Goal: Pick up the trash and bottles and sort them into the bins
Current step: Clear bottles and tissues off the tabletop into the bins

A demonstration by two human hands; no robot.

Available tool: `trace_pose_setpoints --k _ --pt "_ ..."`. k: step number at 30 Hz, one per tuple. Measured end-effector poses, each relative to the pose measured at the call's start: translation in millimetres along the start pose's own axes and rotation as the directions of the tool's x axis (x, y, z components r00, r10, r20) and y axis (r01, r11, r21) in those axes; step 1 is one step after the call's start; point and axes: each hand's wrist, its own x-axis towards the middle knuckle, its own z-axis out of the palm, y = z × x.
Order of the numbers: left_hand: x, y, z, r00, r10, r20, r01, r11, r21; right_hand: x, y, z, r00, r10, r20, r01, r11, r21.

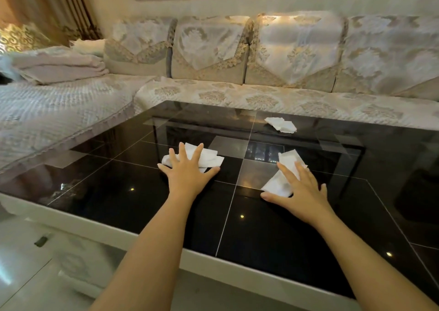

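Note:
Three crumpled white tissues lie on the black glass coffee table [273, 234]. My left hand [187, 175] rests flat with fingers spread on the left tissue [210, 158], covering its near part. My right hand [301, 192] lies flat, fingers apart, across the right tissue [279, 183], which sticks out above and below the fingers. The third tissue [280, 124] sits alone farther back, near the sofa side. Neither hand has closed around anything. No bottles or bins are in view.
A beige patterned corner sofa [237, 92] wraps around the table's far and left sides. Folded blankets [59, 68] are stacked on its left part. The table's white frame edge [118, 230] runs along the near side above a pale tiled floor.

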Motion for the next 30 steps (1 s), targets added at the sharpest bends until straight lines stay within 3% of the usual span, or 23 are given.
trace_pose_setpoints --k 3,6,10,15,20,24,28,30 --pt "9.6 -1.2 4.0 1.0 0.022 0.016 -0.021 0.999 -0.04 0.6 -2.9 -0.6 1.0 -0.005 -0.012 0.004 0.998 -0.062" --pt "3.5 -1.1 5.8 0.991 0.128 -0.026 -0.129 0.991 -0.033 -5.2 -8.4 -2.7 0.999 -0.031 -0.03 0.027 0.994 -0.102" --pt "-24.4 2.0 3.4 0.977 0.214 0.008 -0.207 0.953 -0.22 -31.1 -15.8 -3.6 0.99 -0.127 -0.065 0.121 0.988 -0.097" --pt "-95.1 20.4 -22.3 0.942 0.334 0.019 -0.311 0.894 -0.322 -87.7 -23.4 -8.3 0.971 -0.228 -0.072 0.234 0.967 0.103" --pt "-166.7 43.0 -49.2 0.91 0.406 0.082 -0.329 0.829 -0.452 -152.0 -17.4 -12.5 0.971 -0.187 -0.148 0.219 0.943 0.251" --pt "-205.5 60.0 -71.9 0.881 0.45 0.148 -0.352 0.831 -0.43 -211.0 -10.9 -20.3 0.969 -0.14 -0.202 0.209 0.9 0.383" --pt "-273.6 65.7 -66.2 0.816 0.559 0.15 -0.426 0.756 -0.496 -273.2 9.9 -16.9 0.957 -0.191 -0.216 0.26 0.897 0.359" --pt "-316.1 65.6 -47.0 0.765 0.609 0.209 -0.482 0.756 -0.442 -308.1 31.9 -3.6 0.962 -0.187 -0.2 0.244 0.915 0.321"
